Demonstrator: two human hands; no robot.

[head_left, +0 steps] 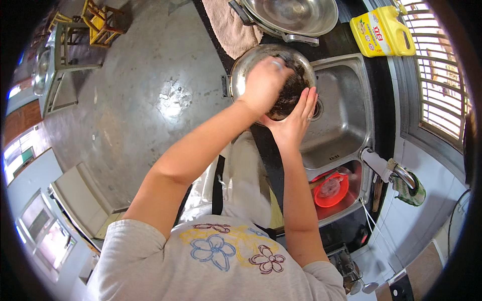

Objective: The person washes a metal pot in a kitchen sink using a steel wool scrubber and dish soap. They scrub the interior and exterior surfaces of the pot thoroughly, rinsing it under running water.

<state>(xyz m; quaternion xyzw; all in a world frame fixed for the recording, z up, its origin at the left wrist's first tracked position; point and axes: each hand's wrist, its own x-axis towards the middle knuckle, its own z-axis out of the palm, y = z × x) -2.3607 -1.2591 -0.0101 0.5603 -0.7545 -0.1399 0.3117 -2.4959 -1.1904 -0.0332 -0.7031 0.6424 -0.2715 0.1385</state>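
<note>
A round metal pan (240, 67) with a dark, blackened area sits at the sink's left edge. My left hand (263, 83) is over this area, its fingers curled and blurred by motion. What it holds, if anything, is hidden under the fingers; a greyish smear shows beside them. At the pan's near right side, my right hand (293, 118) grips the edge, thumb to the left and fingers stretched up along the rim. A ring shows on one of its fingers.
The steel sink (341, 110) lies right of the pan, with a red plastic basin (333, 190) in its smaller bowl. A large metal pan (296, 15), a towel (231, 27) and a yellow jug (381, 32) line the far counter. A tap (401, 175) stands at right.
</note>
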